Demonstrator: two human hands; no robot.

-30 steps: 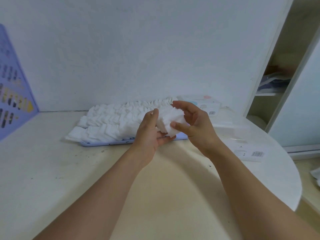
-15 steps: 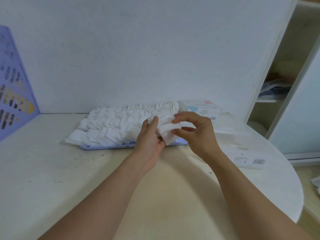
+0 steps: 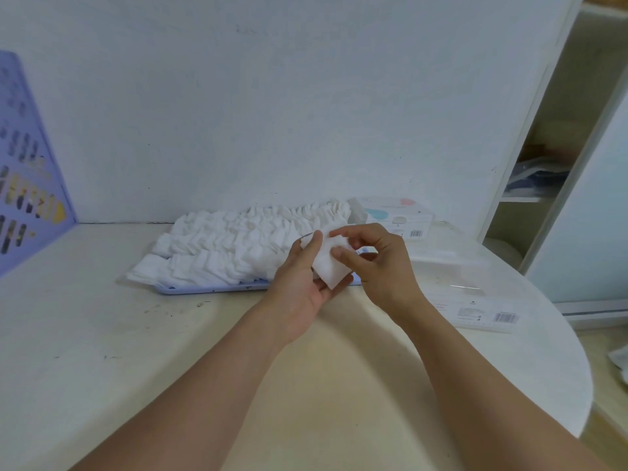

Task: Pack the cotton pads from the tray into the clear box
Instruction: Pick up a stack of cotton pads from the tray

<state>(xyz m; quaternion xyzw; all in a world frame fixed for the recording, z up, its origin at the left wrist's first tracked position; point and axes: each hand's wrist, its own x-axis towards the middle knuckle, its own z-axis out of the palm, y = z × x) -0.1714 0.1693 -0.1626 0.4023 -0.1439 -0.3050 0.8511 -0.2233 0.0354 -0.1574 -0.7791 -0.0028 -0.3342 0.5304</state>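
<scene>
Rows of white cotton pads [image 3: 238,246] lie heaped on a pale blue tray [image 3: 210,289] near the wall. My left hand [image 3: 302,287] cups a small stack of cotton pads [image 3: 328,263] just in front of the tray's right end. My right hand [image 3: 377,263] pinches the top and right side of that same stack with thumb and fingers. The clear box [image 3: 452,270] stands open on the table to the right of my hands, and its flat lid [image 3: 482,314] with a barcode lies nearer me.
A printed cotton-pad package [image 3: 394,217] stands behind my right hand against the wall. A purple perforated panel [image 3: 23,185] leans at the far left. The round table edge [image 3: 577,362] curves away at the right, with a cupboard [image 3: 543,158] beyond it.
Both hands have drawn the stack of pads slightly nearer and lower. The right hand's fingers have closed over the top of the stack.
</scene>
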